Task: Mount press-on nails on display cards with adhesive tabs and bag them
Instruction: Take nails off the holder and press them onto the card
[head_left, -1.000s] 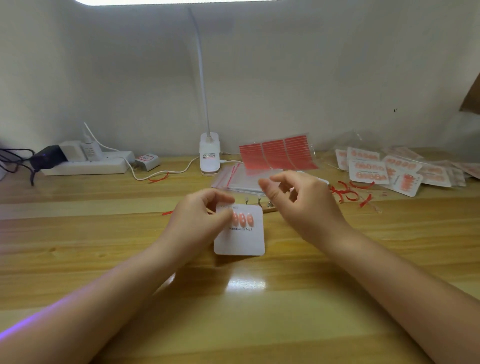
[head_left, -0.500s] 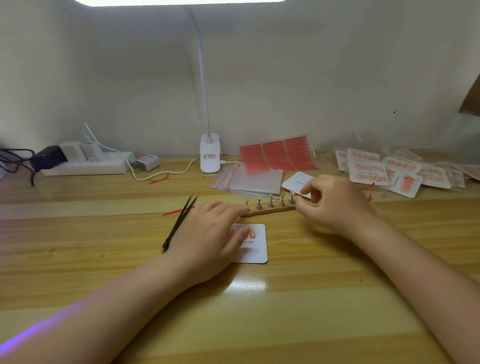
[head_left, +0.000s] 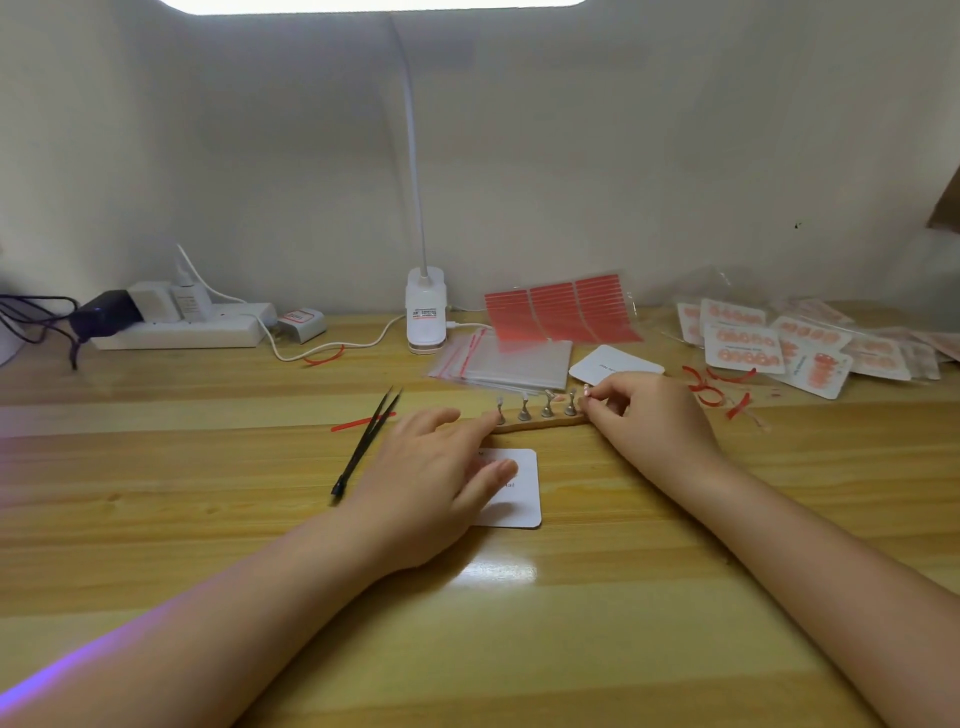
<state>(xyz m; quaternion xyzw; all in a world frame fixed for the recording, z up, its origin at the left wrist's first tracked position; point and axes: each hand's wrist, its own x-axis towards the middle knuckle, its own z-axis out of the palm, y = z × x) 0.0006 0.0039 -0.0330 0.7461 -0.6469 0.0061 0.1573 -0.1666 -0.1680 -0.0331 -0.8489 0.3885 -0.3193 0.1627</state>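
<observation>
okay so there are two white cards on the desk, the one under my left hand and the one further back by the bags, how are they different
The near display card lies close in front, partly covered by the left hand, whose straight fingers press it flat; the far display card sits behind the nail stand, untouched. The near card lies square to the desk edge; the far one is turned at an angle. The near card's face is largely hidden; the far one's mostly shows. Both are white, round-cornered, with small dark print.

White card (head_left: 519, 488), black tweezers (head_left: 363, 447), red-striped adhesive sheet (head_left: 561, 309), honey-yellow wooden table (head_left: 571, 623).
</observation>
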